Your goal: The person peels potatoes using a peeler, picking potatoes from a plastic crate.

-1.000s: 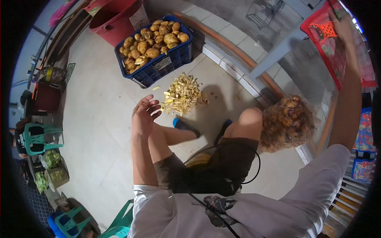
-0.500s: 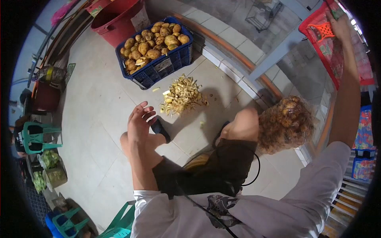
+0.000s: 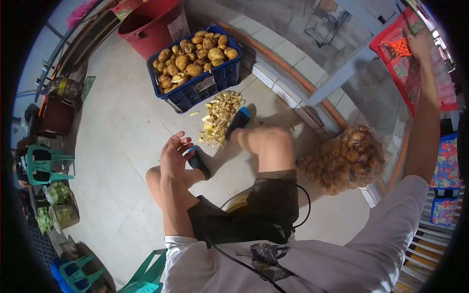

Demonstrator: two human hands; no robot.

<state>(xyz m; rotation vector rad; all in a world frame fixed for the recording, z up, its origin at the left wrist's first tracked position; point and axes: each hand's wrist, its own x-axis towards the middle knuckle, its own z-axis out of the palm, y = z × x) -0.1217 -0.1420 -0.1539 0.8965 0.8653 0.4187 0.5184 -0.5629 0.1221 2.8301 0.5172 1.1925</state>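
My left hand (image 3: 176,155) is raised over my left leg, palm up, its loosely curled fingers apart and nothing in it. At the far upper right, my right hand (image 3: 420,45) is closed round a thin dark item whose shape is unclear. An orange perforated piece (image 3: 396,49) shows beside those fingers, against a red-edged floral panel (image 3: 415,88). Potatoes (image 3: 193,58) fill a blue crate (image 3: 205,84) on the floor. Just below the crate lies a heap of pale peelings (image 3: 219,117), touching or close to my right foot (image 3: 238,122).
A clear bag of brown lumpy produce (image 3: 344,158) leans by the tiled ledge (image 3: 288,93). Behind the crate is a red tub (image 3: 151,29). Green chairs (image 3: 46,165) and bagged greens (image 3: 59,193) line the left side, where a person is partly visible.
My left leg has shifted left, and my right leg has swung left and forward to the peelings. The bag has slumped left. My hands have barely moved.
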